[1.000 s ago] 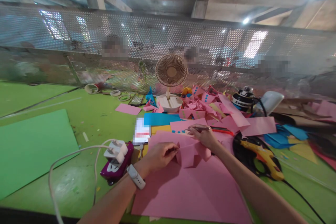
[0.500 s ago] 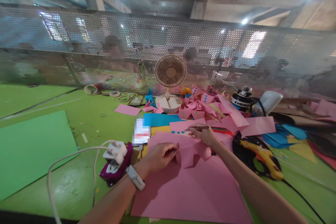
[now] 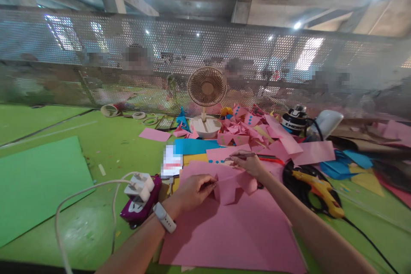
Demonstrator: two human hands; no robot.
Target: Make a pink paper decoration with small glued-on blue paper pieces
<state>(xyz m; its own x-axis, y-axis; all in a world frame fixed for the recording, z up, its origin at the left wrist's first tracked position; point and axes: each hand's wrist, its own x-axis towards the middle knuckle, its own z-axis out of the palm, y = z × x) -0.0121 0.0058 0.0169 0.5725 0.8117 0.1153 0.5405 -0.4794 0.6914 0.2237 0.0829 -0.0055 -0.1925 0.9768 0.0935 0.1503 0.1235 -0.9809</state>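
Note:
A folded piece of pink paper [image 3: 227, 190] stands over a large flat pink sheet [image 3: 231, 239]. My left hand [image 3: 194, 190] is closed at its left edge, thumb and fingers pinching the paper. My right hand [image 3: 248, 165] is closed round a slim, dark, pen-like tool [image 3: 243, 155]; its exact kind is unclear. The tool points left, over a pink strip with small blue diamonds [image 3: 216, 161]. Part of the folded paper lies under my right hand, and the underside of that hand is hidden.
A purple power strip [image 3: 140, 207] with white plugs and cables sits left. Right lies a yellow glue gun [image 3: 317, 190] on a black dish. Behind are a desk fan [image 3: 207, 87], a pink paper pile [image 3: 239, 128] and a phone [image 3: 172, 161]. A green sheet [image 3: 41, 188] lies far left.
The whole view has shifted very slightly to the left. Both hands keep almost the same pose on the paper and the tool.

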